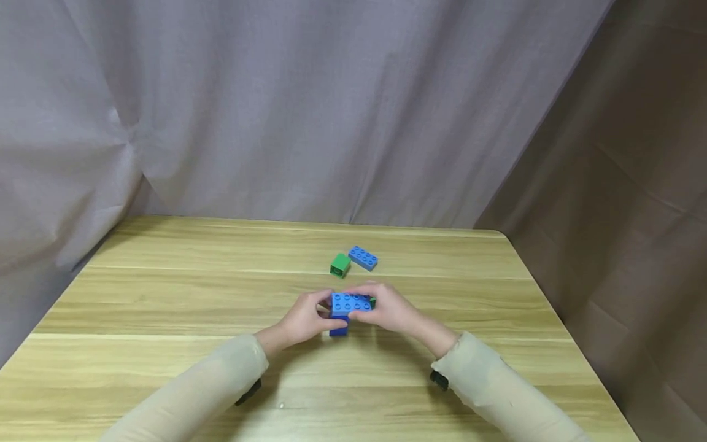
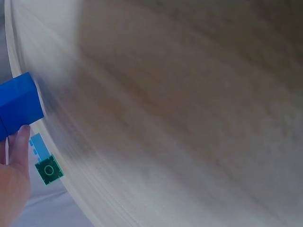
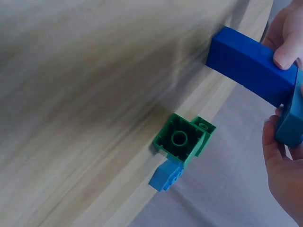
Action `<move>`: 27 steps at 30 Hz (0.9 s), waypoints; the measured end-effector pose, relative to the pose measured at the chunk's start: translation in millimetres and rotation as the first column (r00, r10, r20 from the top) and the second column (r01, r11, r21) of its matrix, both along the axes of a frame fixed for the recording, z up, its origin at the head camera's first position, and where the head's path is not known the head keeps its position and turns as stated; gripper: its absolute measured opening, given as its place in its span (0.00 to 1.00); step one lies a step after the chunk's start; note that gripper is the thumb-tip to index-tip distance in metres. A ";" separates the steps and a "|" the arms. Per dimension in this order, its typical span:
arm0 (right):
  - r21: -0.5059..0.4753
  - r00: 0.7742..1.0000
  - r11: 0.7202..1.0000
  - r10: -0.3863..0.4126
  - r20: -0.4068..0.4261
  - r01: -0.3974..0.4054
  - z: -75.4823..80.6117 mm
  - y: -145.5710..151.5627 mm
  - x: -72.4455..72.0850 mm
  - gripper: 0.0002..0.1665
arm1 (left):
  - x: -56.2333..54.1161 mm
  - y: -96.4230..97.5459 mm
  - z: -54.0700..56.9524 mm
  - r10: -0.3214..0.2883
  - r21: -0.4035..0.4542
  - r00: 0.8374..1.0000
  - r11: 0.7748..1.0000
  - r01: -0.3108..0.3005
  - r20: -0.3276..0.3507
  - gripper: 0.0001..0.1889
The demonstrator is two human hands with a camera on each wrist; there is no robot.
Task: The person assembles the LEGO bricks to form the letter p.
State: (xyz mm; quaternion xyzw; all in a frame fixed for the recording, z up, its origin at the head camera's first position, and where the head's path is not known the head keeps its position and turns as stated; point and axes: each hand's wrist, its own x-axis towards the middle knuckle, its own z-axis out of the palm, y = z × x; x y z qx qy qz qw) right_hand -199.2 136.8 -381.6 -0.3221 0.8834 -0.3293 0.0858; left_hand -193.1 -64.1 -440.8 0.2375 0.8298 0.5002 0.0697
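My left hand (image 1: 301,318) grips a stack of dark blue bricks (image 3: 246,59), with its thumb on the near side. In my right hand (image 1: 391,309) is a lighter blue toy brick (image 1: 350,303), studs up, pinched between thumb and fingers. That lighter brick lies against the top end of the dark blue stack; whether the two are joined I cannot tell. In the head view the right hand mostly hides a green brick (image 1: 373,302). Beneath the hands, the lower end of the stack stands on or close to the wooden table.
Farther back on the wooden table (image 1: 166,294), a green brick (image 1: 340,265) lies with its hollow side toward me. Close to its right is a flat blue brick (image 1: 363,258), studs up. Grey curtains (image 1: 309,110) hang behind the table's back edge.
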 end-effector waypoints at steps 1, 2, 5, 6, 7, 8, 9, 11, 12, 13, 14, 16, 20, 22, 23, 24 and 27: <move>-0.002 1.000 1.000 0.011 0.005 -0.011 0.6 0.2 -0.9 0.24 | 0.0 -0.1 0.2 0.000 0.000 1.000 1.000 0.000 -0.004 0.17; -0.005 1.000 1.000 0.022 0.011 -0.022 0.6 0.6 -2.5 0.24 | -0.2 -0.1 0.2 0.000 0.000 1.000 1.000 0.000 -0.009 0.17; -0.015 0.998 0.999 0.042 0.036 -0.041 1.4 0.7 -5.3 0.23 | -0.1 0.0 0.7 -0.003 0.003 1.000 1.000 0.003 -0.026 0.17; -0.014 0.998 0.999 0.044 0.041 -0.044 1.4 0.8 -5.8 0.23 | -0.1 0.0 0.5 -0.003 0.003 1.000 1.000 0.003 -0.023 0.17; -0.012 0.998 0.999 0.044 0.046 -0.044 1.3 0.8 -5.8 0.23 | -0.1 0.0 0.4 -0.004 0.003 1.000 1.000 0.004 -0.023 0.17; -0.007 0.998 0.999 0.042 0.047 -0.042 1.5 0.4 -5.6 0.23 | -0.1 -0.2 0.4 -0.004 0.000 1.000 1.000 0.004 -0.023 0.17; 0.002 0.998 0.999 0.037 0.044 -0.037 1.9 -0.3 -4.5 0.23 | 0.1 -0.3 0.4 -0.004 -0.001 1.000 1.000 0.004 -0.023 0.17; 0.023 0.999 0.999 0.026 0.040 -0.027 2.1 -1.4 -2.9 0.24 | 0.0 -0.6 0.4 -0.003 -0.009 1.000 1.000 0.003 -0.021 0.17; 0.029 0.999 0.999 0.021 0.039 -0.022 1.6 -1.8 -2.8 0.24 | 0.1 -0.8 0.2 -0.001 -0.012 1.000 1.000 0.001 -0.020 0.18; 0.034 0.999 0.999 0.016 0.036 -0.017 1.7 -2.5 -2.5 0.25 | 0.1 -0.8 0.0 0.002 -0.015 1.000 1.000 -0.002 -0.019 0.17; 0.034 0.999 0.999 0.012 0.031 -0.013 1.5 -3.5 -2.5 0.27 | 0.3 -0.9 0.1 0.003 -0.016 1.000 1.000 -0.003 -0.022 0.17; 0.018 1.000 1.000 0.008 0.019 -0.008 0.8 -5.2 -2.4 0.29 | 0.5 -1.1 -0.7 0.004 -0.018 0.999 1.000 -0.004 -0.033 0.16; -0.018 0.998 1.000 0.017 -0.067 -0.018 0.0 -12.4 -1.4 0.30 | 1.0 -1.9 -1.8 -0.007 0.001 0.998 1.000 0.007 -0.065 0.16; -0.018 0.992 0.999 0.030 -0.126 -0.033 0.0 -16.5 -0.9 0.26 | 0.9 -2.1 -2.3 -0.011 0.010 0.997 1.000 0.012 -0.082 0.18; -0.015 0.988 0.999 0.036 -0.150 -0.039 0.1 -18.4 -0.8 0.24 | 0.8 -2.2 -2.2 -0.013 0.014 0.996 1.000 0.014 -0.088 0.20; -0.013 0.984 0.999 0.044 -0.170 -0.047 0.0 -19.6 -0.9 0.22 | 0.7 -2.1 -2.2 -0.013 0.014 0.996 1.000 0.014 -0.092 0.22; 0.003 0.976 0.999 0.049 -0.212 -0.049 0.1 -21.4 -1.2 0.18 | 0.0 -1.4 -1.6 -0.020 0.013 0.995 1.000 0.022 -0.102 0.25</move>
